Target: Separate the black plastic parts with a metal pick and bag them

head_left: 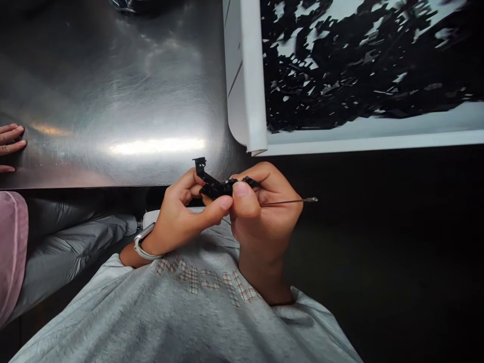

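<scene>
Both my hands meet over the table's near edge, pinching a black moulded plastic part (214, 184), a small branched piece with a squared tip pointing up and left. My left hand (181, 214), wearing a white-banded watch (141, 244), grips it between thumb and fingers. My right hand (262, 201) holds the same part from the other side. A thin metal needle or pin (291, 202) sticks out of my right fist to the right. My fingers hide the middle of the part.
A brushed steel table (113, 91) lies ahead and left. A white tray (245, 75) heaped with black plastic pieces (340, 65) stands at the upper right. At far left are a co-worker's hand (9, 141), a pink sleeve (11, 252) and grey plastic sheeting (71, 242).
</scene>
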{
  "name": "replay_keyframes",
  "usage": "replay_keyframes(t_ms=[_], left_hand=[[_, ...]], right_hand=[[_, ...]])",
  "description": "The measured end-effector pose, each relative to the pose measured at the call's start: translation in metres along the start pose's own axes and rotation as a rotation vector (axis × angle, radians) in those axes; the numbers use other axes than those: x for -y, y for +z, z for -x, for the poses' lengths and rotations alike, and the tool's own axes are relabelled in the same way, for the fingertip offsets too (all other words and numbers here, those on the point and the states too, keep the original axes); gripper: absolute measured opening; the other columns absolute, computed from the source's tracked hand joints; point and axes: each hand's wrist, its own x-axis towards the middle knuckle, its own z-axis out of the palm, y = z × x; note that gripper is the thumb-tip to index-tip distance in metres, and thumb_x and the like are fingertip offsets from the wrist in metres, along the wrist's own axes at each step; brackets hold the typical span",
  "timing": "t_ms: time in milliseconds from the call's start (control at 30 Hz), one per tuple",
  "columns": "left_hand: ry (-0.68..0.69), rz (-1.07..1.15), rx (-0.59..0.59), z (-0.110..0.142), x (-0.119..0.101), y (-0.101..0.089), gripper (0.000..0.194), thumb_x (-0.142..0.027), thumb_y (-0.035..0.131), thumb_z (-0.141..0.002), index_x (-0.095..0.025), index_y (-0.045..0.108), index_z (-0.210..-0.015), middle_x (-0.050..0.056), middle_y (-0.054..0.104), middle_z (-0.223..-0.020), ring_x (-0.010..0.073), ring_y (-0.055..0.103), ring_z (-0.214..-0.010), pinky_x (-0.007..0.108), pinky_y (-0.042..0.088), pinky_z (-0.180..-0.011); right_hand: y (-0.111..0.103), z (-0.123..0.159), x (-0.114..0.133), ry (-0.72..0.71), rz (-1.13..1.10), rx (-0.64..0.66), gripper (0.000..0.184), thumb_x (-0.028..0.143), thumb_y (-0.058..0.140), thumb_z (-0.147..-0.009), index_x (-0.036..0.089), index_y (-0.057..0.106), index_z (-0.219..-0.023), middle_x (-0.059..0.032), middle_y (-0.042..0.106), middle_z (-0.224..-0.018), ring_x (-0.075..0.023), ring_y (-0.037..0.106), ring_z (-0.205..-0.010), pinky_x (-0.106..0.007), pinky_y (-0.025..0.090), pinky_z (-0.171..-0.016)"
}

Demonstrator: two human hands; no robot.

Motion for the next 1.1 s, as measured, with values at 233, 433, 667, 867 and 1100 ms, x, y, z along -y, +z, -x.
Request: replay_keyframes(t_ms=[233,433,667,867,1100], left_hand=[[0.032,0.014,0.101,0.002,0.004,-0.008,0.028,-0.031,0.086,-0.084,-0.02,0.061,-0.088,-0.005,0.07,-0.065,0.0082,0.064,-0.057,0.02,0.052,-0.062],[0.038,0.009,0.092,0.002,0.005,-0.009,0.024,-0.032,0.078,-0.092,-0.02,0.06,-0.084,-0.004,0.07,-0.068,0.0084,0.066,-0.062,0.021,0.052,-0.065],[0.069,-0.055,-0.033,0.003,0.006,-0.002,0.034,-0.035,0.087,-0.081,-0.022,0.056,-0.082,-0.006,0.06,-0.071,0.0085,0.057,-0.063,0.021,0.048,-0.061],[0.097,-0.106,0.018,0.007,0.006,-0.003,0.019,-0.026,0.076,-0.092,-0.022,0.057,-0.09,-0.005,0.068,-0.073,0.0088,0.063,-0.065,0.023,0.049,-0.067],[0.064,-0.063,0.053,0.006,0.004,-0.005,0.017,-0.021,0.074,-0.094,-0.022,0.058,-0.087,-0.006,0.071,-0.07,0.0082,0.067,-0.065,0.022,0.051,-0.069]], right_hand=[[0.004,-0.003,0.003,0.072,-0.091,-0.05,0.031,0.02,0.081,-0.083,0.024,0.057,-0.064,0.0097,0.058,-0.044,-0.0067,0.048,-0.031,-0.017,0.042,-0.031],[0.003,-0.001,0.0,0.026,-0.045,-0.086,0.025,0.015,0.073,-0.084,0.025,0.058,-0.067,0.0102,0.058,-0.046,-0.0072,0.048,-0.033,-0.018,0.043,-0.034],[0.005,0.004,-0.002,-0.067,0.08,-0.123,0.023,0.012,0.073,-0.078,0.026,0.061,-0.065,0.0064,0.057,-0.056,-0.0088,0.048,-0.042,-0.022,0.038,-0.036],[0.006,0.005,-0.004,-0.056,0.032,-0.154,0.025,0.012,0.072,-0.082,0.026,0.059,-0.066,0.0084,0.055,-0.05,-0.0091,0.051,-0.037,-0.022,0.038,-0.033],[0.005,0.008,-0.006,-0.038,-0.018,-0.154,0.025,0.013,0.073,-0.086,0.024,0.059,-0.069,0.0108,0.056,-0.048,-0.0059,0.051,-0.037,-0.016,0.042,-0.037]])
